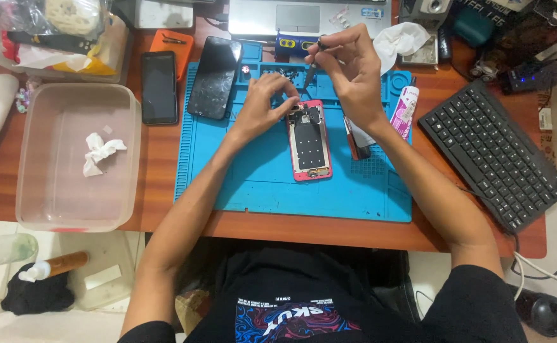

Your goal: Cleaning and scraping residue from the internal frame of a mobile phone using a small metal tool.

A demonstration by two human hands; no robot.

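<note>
The left hand (259, 105) is pinching the top edge of the opened pink-framed phone (309, 141) lying on the blue silicone repair mat (259, 184), while the right hand (348, 70) is gripping thin metal tweezers (310, 73) pointed at its upper corner. Judging by this, small-part work is underway, calling for a steady tip. A black phone with cracked glass (213, 77) and a black keyboard (494, 152) are flanking the mat on the tabletop (158, 171).

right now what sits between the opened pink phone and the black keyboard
In the head view, between the opened pink phone and the black keyboard lie a dark detached phone part, a white-and-pink tube and the right forearm.
</note>
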